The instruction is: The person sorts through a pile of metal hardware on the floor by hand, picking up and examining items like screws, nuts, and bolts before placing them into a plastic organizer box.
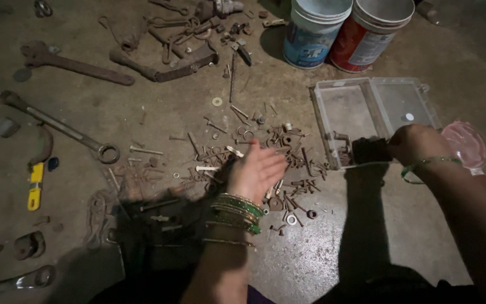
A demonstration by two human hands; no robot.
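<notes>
- We note the left hand (257, 171), fingers spread flat and gripping nothing, hovering over the scattered rusty bolts and nuts (288, 152) on the floor.
- The pile lies directly beneath and ahead of this hand; the bolts point every way, with no common axis.
- The right hand (414, 143) is closed on a dark object (371, 150) at the near edge of the clear plastic box (367, 107), to the right of the pile.
- We count one box, two buckets (344, 31) and two long spanners (63, 129).
</notes>
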